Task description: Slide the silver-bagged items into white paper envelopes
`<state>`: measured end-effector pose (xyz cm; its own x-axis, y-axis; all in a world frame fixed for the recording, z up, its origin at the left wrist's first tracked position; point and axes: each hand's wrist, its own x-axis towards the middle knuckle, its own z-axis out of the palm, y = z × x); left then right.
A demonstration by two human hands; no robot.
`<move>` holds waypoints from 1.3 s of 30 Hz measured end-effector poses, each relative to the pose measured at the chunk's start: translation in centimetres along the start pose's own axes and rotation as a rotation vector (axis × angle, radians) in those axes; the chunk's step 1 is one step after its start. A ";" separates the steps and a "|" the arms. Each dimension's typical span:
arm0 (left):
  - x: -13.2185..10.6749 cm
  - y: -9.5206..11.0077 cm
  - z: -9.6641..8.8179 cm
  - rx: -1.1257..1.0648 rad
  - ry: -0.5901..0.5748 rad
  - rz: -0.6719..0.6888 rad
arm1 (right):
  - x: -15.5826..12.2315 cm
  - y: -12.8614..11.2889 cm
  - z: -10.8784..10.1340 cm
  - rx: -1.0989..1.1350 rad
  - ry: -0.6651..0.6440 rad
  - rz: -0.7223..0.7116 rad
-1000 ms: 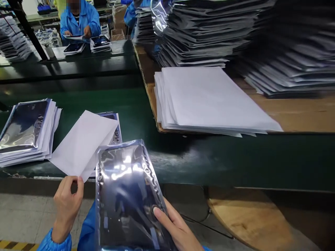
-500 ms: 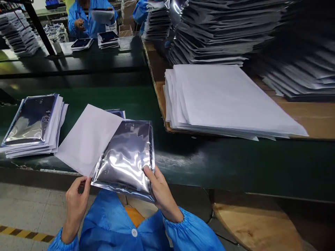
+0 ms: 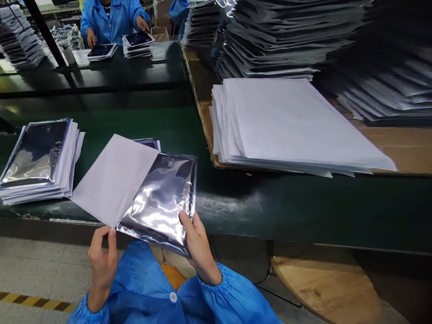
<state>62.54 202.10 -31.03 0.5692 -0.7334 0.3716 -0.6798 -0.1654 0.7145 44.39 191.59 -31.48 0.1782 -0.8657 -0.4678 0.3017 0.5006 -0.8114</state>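
Observation:
My right hand (image 3: 200,248) grips the right edge of a shiny dark plastic packet (image 3: 157,198), thumb on top and the other fingers partly hidden beneath. A plain white sheet (image 3: 114,180) lies slanted over the packet's left side. My left hand (image 3: 104,263) is closed in a pinch at the sheet's lower corner, close to the packet's bottom-left corner. Behind the sheet, part of another dark packet (image 3: 150,143) shows on the green bench. To the left sits a stack of similar packets and white sheets (image 3: 37,155).
A pile of larger white sheets (image 3: 297,121) rests on a cardboard base (image 3: 408,148) at right, with tall stacks of dark sheets (image 3: 286,36) behind. Across the bench (image 3: 303,211), a co-worker in blue (image 3: 113,20) handles packet stacks (image 3: 137,45). A round wooden stool (image 3: 327,283) stands below.
The packet and my right hand have shifted slightly left, and the sheet stays at nearly the same angle. Across the bench, the co-worker has lowered a held packet onto a stack.

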 end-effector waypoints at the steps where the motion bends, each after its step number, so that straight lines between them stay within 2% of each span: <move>1: -0.1 -0.1 0.1 0.055 0.006 0.091 | -0.1 0.1 0.3 -0.013 0.017 -0.016; 3: -0.4 -0.4 0.3 0.147 0.005 0.218 | -0.3 0.4 1.0 -0.032 0.035 -0.044; 6: -0.6 -0.8 0.4 0.190 -0.010 0.230 | -0.5 0.6 1.8 0.026 0.014 -0.052; 11: 0.5 -1.5 -0.2 0.075 0.123 -0.119 | -0.5 0.4 2.2 0.090 0.036 -0.053; 15: 1.8 -1.2 -0.2 -0.093 0.040 -0.318 | -0.7 0.0 2.1 0.151 0.009 0.037; 20: 2.9 0.1 0.2 -0.213 -0.007 -0.436 | -0.7 -0.2 2.0 0.154 0.012 0.057; 24: 2.9 0.3 0.1 -0.224 -0.018 -0.409 | -0.9 -0.2 2.0 0.191 0.020 0.063; 29: 1.5 -0.2 0.4 -0.180 -0.054 -0.224 | -1.1 0.3 2.5 0.177 0.046 0.050; 31: 0.8 -0.1 0.7 -0.190 -0.091 -0.202 | -1.1 0.5 2.7 0.171 0.048 0.025; 33: 0.5 0.2 0.8 -0.278 -0.130 -0.284 | -1.1 0.8 2.8 0.178 0.025 0.008; 35: 0.9 0.8 0.8 -0.506 -0.108 -0.445 | -1.2 1.1 3.0 0.175 0.000 -0.007; 37: 1.8 1.5 0.7 -0.770 -0.030 -0.599 | -1.7 1.7 3.3 0.147 -0.003 -0.025; 39: 2.8 2.3 0.5 -0.908 0.062 -0.705 | -2.6 2.8 3.5 0.087 0.017 -0.062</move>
<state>62.32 199.29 -28.65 0.7293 -0.6286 -0.2700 0.3683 0.0282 0.9293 48.08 195.27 -31.32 0.1411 -0.8946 -0.4240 0.3916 0.4438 -0.8060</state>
